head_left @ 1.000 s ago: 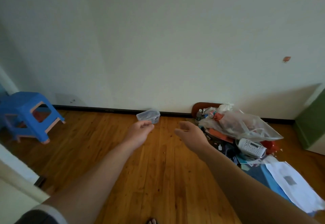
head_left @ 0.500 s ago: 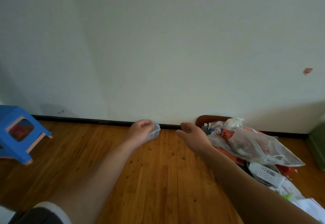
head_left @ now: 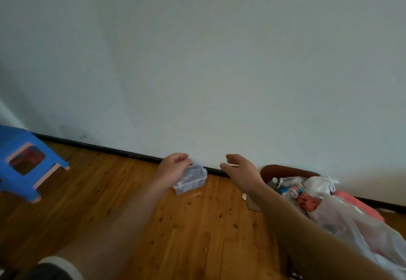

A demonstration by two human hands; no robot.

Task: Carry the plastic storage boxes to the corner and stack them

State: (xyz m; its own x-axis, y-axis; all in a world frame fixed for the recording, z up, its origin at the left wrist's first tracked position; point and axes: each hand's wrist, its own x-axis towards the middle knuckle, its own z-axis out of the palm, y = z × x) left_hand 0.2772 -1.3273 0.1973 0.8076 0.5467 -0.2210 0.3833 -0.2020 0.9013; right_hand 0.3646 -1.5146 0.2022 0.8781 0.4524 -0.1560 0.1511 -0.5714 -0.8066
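A small clear plastic storage box (head_left: 191, 180) with small items inside sits low by the black skirting board, tilted a little. My left hand (head_left: 173, 167) grips its left side, fingers curled over the rim. My right hand (head_left: 240, 173) hovers to the right of the box, apart from it, fingers relaxed and holding nothing. Whether the box touches the wooden floor (head_left: 186, 224) is unclear.
A blue plastic stool (head_left: 24, 159) stands at the left by the wall. A heap of clutter under a clear plastic bag (head_left: 342, 216) lies at the right, with a brown board (head_left: 285, 171) behind it. A white wall (head_left: 219, 71) runs straight ahead.
Both hands have come closer to the wall and lower to the floor. The box in my left hand has dropped to skirting level and now shows more fully beside my fingers.
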